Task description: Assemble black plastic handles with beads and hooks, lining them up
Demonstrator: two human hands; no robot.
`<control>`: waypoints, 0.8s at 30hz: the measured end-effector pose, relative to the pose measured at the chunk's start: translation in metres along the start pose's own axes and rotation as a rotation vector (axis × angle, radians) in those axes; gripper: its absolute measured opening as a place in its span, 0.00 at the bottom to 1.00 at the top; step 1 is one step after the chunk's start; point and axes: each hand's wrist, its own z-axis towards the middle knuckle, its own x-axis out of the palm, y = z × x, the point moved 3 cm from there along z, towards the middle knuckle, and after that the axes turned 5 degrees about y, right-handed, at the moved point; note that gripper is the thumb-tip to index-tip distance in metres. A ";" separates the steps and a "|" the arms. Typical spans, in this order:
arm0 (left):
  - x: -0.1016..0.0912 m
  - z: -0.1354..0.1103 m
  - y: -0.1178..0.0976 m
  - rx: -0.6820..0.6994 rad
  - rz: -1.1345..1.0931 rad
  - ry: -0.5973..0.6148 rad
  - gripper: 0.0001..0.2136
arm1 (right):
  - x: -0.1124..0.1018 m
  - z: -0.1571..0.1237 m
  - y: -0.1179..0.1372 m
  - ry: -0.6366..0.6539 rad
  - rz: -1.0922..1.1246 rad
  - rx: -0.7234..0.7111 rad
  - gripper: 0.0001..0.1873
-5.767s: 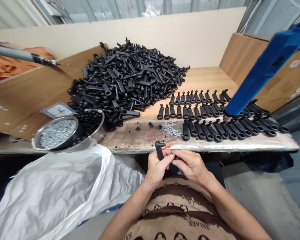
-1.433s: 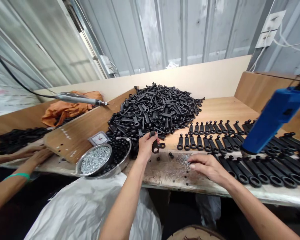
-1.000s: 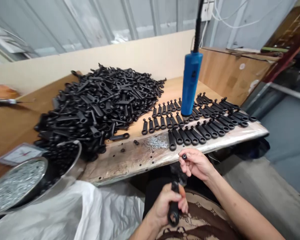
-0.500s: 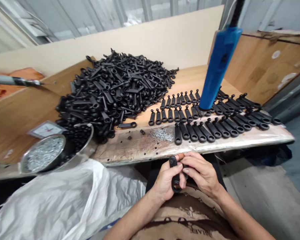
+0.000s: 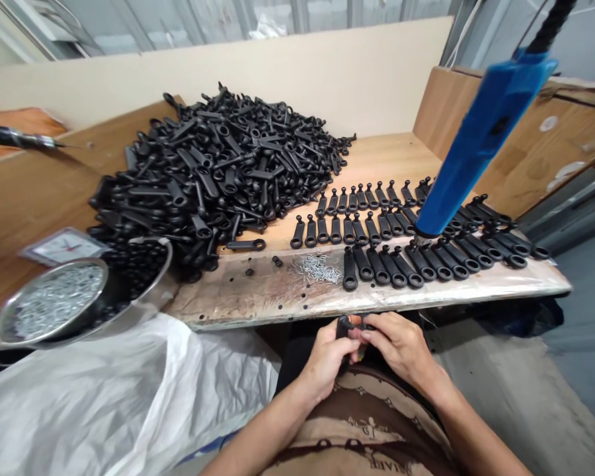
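Note:
My left hand (image 5: 328, 356) is wrapped round a black plastic handle part (image 5: 344, 325) held over my lap, just below the bench's front edge. My right hand (image 5: 398, 344) meets it from the right, fingers pinched at the top of the same part; what the fingertips press there is too small to see. A small heap of silver pins (image 5: 320, 268) lies on the bench just above my hands, next to rows of finished black parts (image 5: 407, 256).
A big pile of loose black parts (image 5: 223, 165) fills the bench's middle. A hanging blue power tool (image 5: 478, 139) dangles over the rows. At left, a steel bowl of pins (image 5: 49, 309) sits in a bowl of black rings (image 5: 149, 264). A white sack (image 5: 104, 390) lies below.
My hands picked a part and a small piece off the bench, dropped to my lap and came together on the part. The blue tool swings on its cord.

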 end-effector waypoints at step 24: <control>0.000 -0.011 -0.007 0.424 0.962 -0.198 0.18 | 0.034 -0.004 0.007 -0.133 1.231 0.303 0.06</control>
